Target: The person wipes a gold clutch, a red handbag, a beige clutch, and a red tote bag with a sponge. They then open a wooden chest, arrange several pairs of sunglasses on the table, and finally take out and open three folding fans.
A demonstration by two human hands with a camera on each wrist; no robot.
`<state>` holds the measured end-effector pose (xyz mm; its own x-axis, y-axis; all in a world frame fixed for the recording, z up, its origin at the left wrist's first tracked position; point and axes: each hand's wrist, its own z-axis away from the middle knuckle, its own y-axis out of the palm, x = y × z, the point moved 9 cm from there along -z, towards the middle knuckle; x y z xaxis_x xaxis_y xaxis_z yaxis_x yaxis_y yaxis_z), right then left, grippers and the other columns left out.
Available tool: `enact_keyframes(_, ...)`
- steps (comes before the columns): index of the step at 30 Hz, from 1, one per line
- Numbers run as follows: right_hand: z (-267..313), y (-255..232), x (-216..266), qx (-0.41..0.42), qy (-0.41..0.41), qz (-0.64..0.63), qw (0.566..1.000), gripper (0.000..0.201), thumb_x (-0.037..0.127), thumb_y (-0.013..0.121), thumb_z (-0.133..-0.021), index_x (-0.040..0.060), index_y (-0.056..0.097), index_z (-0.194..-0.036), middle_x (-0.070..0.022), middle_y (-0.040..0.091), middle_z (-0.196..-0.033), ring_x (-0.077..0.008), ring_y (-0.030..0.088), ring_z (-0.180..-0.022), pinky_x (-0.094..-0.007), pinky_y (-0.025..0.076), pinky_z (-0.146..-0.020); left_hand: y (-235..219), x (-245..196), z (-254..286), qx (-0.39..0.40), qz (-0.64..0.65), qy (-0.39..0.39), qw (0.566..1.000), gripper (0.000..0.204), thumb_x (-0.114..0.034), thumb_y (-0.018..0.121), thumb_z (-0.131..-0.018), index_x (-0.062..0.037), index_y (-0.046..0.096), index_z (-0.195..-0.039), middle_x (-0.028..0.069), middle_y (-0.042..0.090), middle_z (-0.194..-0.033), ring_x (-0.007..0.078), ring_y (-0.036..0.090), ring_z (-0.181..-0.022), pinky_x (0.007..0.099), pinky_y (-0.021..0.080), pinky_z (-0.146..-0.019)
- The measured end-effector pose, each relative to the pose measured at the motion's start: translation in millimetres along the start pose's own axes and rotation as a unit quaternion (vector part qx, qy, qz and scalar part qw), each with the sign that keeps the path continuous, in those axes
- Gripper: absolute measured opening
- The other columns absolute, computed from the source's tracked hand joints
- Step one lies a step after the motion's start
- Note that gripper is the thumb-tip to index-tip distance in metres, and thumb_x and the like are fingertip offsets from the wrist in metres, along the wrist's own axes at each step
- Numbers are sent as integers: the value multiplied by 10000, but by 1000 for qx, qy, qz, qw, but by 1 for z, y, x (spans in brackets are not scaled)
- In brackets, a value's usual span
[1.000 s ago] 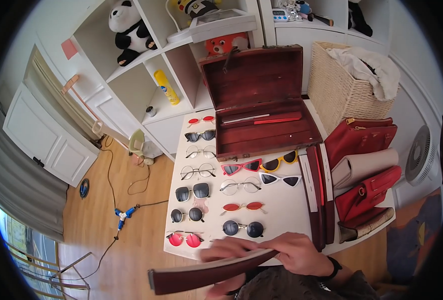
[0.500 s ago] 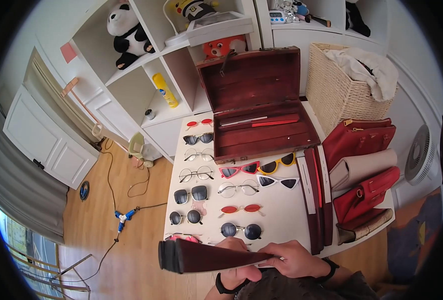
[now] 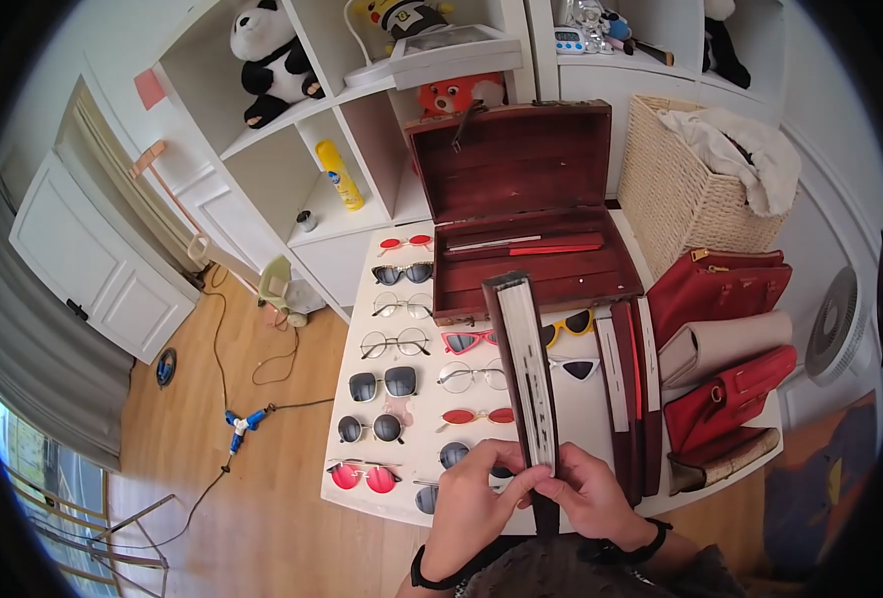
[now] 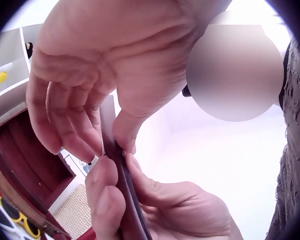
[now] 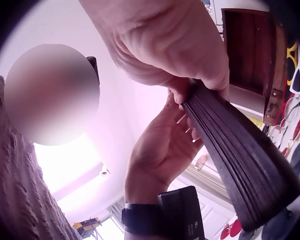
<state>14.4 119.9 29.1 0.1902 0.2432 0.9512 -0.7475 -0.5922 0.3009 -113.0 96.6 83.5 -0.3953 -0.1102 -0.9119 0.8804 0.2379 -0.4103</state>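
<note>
Both hands hold a large closed folding fan (image 3: 526, 369) upright over the front of the table. Its pleated edge is white with black marks, between dark brown guards. My left hand (image 3: 471, 498) pinches it about midway from the left, its thumb on the pleats. From the right, my right hand (image 3: 596, 493) grips it at the same height, the thumbs close together. In the right wrist view the fan's stacked dark ribs (image 5: 240, 155) stick out past the hands. More large closed fans (image 3: 633, 399) lie side by side at the table's right.
Rows of glasses and sunglasses (image 3: 395, 344) cover the table's left and middle. Behind stands an open dark red wooden case (image 3: 536, 289) holding slim closed fans (image 3: 551, 244). Handbags (image 3: 731, 384) line the right edge, with a wicker basket (image 3: 661, 179) behind them.
The fan has swung from lying sideways, pointing left, to standing upright and pointing away. My left hand has come round to its left side; my right hand still holds it.
</note>
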Motion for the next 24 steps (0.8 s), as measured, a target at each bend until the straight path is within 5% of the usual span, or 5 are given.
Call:
enact_keyframes(10, -4, -4, -3, -45, -13, 41, 998, 213, 68, 603, -975, -79, 537, -1114, -155, 693, -1015, -196, 703, -916, -299, 569, -832, -3, 0, 1, -13, -31, 61, 998, 271, -186, 784, -842, 10, 628, -946, 95, 697, -780, 182, 697, -640, 290, 521, -536)
enact_keyframes(16, -2, -8, -11, 40, 39, 237, 970, 296, 213, 684, -931, 4, 606, -1126, -154, 686, -829, -244, 716, -787, -332, 522, -676, -25, 27, 0, -101, 202, 61, 972, 334, -81, 761, -853, 22, 564, -1102, 107, 680, -978, 168, 660, -947, 312, 524, -836)
enact_keyframes(18, 3, -7, -9, 81, 109, 338, 931, 277, 215, 677, -924, 42, 609, -1130, -181, 647, -768, -329, 681, -739, -376, 488, -628, -28, 25, 1, -91, 328, 43, 939, 489, 8, 672, -892, 15, 383, -1285, 155, 637, -1112, 290, 658, -1017, 397, 556, -896)
enact_keyframes(22, 18, -11, -14, 130, 85, 406, 901, 234, 212, 651, -930, 64, 611, -1107, -191, 638, -773, -384, 642, -736, -417, 490, -639, -73, 39, 20, -244, 401, 152, 870, 570, -362, 575, -991, -5, 261, -1304, 162, 618, -798, 314, 680, -672, 459, 619, -606)
enact_keyframes(24, 24, -9, -12, 150, 37, 401, 903, 219, 217, 633, -934, 61, 599, -1084, -182, 660, -803, -400, 633, -743, -441, 487, -645, -99, 45, 28, -358, 344, 104, 862, 606, -520, 447, -1006, -26, 272, -1310, 147, 563, -622, 320, 590, -425, 397, 557, -446)
